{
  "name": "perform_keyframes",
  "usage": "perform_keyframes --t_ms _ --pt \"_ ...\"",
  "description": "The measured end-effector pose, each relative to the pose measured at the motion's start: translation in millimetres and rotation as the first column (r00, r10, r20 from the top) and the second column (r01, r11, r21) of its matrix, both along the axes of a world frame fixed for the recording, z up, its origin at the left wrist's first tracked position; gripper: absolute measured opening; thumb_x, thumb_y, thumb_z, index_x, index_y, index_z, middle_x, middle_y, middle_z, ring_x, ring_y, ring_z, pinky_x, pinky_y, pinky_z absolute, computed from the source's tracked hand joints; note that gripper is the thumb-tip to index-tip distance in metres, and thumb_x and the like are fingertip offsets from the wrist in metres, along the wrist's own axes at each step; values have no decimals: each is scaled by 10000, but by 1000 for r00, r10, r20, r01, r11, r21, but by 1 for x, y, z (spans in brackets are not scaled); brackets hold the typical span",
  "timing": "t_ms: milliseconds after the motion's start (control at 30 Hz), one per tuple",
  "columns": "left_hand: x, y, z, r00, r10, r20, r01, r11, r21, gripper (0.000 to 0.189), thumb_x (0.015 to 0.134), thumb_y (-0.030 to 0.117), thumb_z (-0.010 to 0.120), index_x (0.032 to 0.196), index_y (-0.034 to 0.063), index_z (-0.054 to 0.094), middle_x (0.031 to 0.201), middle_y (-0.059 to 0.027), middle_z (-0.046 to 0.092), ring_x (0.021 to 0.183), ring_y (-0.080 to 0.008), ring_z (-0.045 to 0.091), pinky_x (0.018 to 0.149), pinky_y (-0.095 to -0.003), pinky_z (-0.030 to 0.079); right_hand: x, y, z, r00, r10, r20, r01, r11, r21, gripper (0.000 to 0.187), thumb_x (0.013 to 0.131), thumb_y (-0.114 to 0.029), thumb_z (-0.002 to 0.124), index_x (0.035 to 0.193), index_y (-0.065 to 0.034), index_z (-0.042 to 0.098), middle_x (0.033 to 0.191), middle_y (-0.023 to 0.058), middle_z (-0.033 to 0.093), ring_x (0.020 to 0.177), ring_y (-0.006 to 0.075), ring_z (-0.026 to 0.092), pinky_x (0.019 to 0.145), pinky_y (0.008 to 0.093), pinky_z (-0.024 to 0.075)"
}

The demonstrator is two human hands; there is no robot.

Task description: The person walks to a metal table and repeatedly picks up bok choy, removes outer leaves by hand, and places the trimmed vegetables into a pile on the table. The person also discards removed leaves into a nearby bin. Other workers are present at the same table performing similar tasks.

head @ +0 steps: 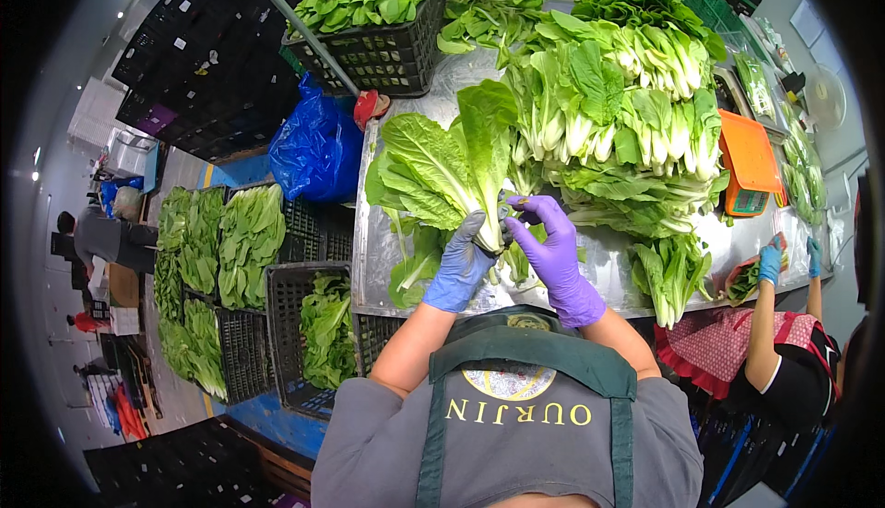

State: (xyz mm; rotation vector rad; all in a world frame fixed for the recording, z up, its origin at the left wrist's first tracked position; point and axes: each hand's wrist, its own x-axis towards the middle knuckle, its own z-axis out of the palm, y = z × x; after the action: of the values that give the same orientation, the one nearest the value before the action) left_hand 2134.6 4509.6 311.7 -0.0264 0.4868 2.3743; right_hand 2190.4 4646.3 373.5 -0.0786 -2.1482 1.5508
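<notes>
A head of leafy greens (442,169) with pale ribs is held upright over the metal table (460,83), its leaves fanned away from me. My left hand (464,266), in a blue glove with a greyish, dirty thumb, is closed around its base. Just right of the base is my right hand (553,252), in a purple glove, with thumb and forefinger curved near each other; a small brownish bit shows at the fingertips. Whether it grips a leaf piece is unclear. Loose leaves (418,266) lie under the held head. Stacked leafy greens (615,114) rise beyond my right hand.
Black crates of greens (245,342) stand at left, near a blue plastic bag (318,148). A full black crate (387,51) sits at the far table edge beside a metal pole. An orange scale (747,155) stands right. Co-workers' gloved hands (771,262) are at right and far across the table.
</notes>
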Motion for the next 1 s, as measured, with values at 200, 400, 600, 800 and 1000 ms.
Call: perform_keyframes --t_ms 200,400,600,800,1000 --pt "5 0 -14 998 21 63 -20 1000 -15 362 833 146 616 1152 -1 531 1094 -122 605 981 -220 606 897 -369 489 -5 -5 -7 999 -3 42 -1 996 90 217 751 -110 718 886 5 595 793 53 554 677 124 533 626 258 445" --pt "14 -2 -24 976 -213 46 214 977 -21 417 823 166 621 1168 -32 496 1032 -141 599 891 -248 626 795 -381 530 -19 4 -15 993 -102 55 101 995 12 241 739 -180 736 837 -5 602 713 80 570 605 168 553 587 279 464" --pt "18 -1 -32 984 -158 80 161 986 -35 523 818 147 627 1265 1 397 1018 -131 574 889 -242 591 773 -369 509 -33 19 -13 991 -112 75 77 924 374 309 758 -342 708 790 -52 605 714 68 601 596 217 583 557 322 455" --pt "11 -4 -35 989 -87 118 84 996 31 460 817 144 631 1205 -37 463 1041 -143 578 937 -277 589 800 -393 510 -76 94 -15 876 -481 -39 245 375 894 509 678 -307 736 1064 -82 494 928 88 531 780 237 548 700 338 414" --pt "9 0 -36 985 -96 146 88 994 61 483 819 161 640 1222 -31 457 1048 -146 589 954 -287 598 816 -403 523 -76 110 -14 869 -495 -4 324 563 761 554 679 -159 690 1165 -52 446 921 120 525 757 279 569 662 369 467"
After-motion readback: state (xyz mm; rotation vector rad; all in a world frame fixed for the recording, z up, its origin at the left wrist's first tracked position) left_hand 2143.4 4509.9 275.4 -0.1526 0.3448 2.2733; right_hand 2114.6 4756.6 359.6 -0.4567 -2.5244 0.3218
